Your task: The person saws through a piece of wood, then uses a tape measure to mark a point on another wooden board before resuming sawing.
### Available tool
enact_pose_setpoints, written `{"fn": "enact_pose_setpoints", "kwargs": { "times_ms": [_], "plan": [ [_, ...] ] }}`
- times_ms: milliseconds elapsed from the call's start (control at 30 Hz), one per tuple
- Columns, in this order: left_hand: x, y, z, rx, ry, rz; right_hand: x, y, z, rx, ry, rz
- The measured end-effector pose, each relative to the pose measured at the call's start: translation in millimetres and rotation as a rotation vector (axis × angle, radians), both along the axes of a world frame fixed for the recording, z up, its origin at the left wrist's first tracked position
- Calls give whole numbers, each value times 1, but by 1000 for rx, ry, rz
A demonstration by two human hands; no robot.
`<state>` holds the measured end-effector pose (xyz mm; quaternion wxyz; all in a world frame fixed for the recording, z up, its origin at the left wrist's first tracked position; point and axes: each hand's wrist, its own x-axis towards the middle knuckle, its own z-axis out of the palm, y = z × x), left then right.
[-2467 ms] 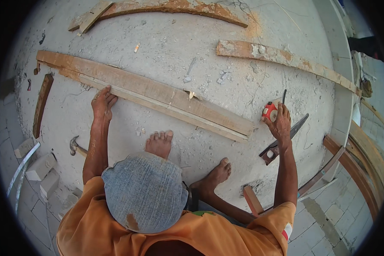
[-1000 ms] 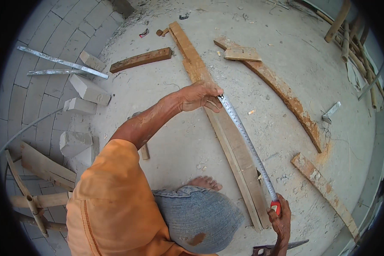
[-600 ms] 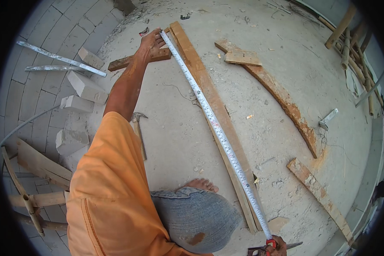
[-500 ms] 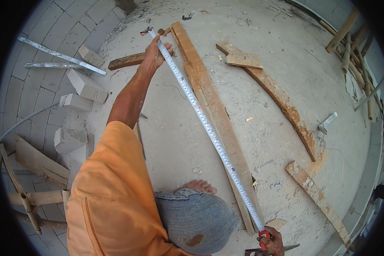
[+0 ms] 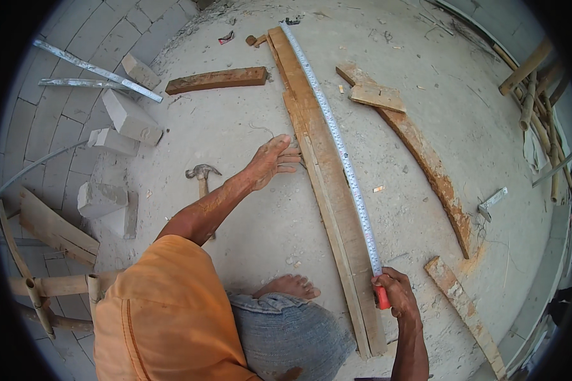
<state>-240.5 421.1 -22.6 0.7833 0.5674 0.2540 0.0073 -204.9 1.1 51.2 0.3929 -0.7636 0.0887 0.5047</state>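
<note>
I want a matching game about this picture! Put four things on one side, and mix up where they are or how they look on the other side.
Things:
1. tape measure case
2. hammer
3. left hand
4. tape blade

Where or how:
A. open, holding nothing
B. long and pale, stretched out along the long board
C. red, gripped in the right hand
D. partly hidden by the left forearm

Right pairs: 1-C, 2-D, 3-A, 4-B
</note>
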Motion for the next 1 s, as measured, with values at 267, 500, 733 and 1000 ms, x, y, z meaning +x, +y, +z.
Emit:
{"fn": "enact_pose_setpoints", "kwargs": {
  "times_ms": [267,500,733,1000],
  "plan": [
    [-26,-16,3,44,154,-58,9,10,-10,3,45,25],
    [-27,-23,7,83,149,-113,10,19,8,-72,48,88],
    [-22,-29,17,245,82,-124,-2,5,11,-39,-46,77],
    [-2,-80,35,609,-88,-322,-96,-146,23,-225,-135,54]
  ]
}}
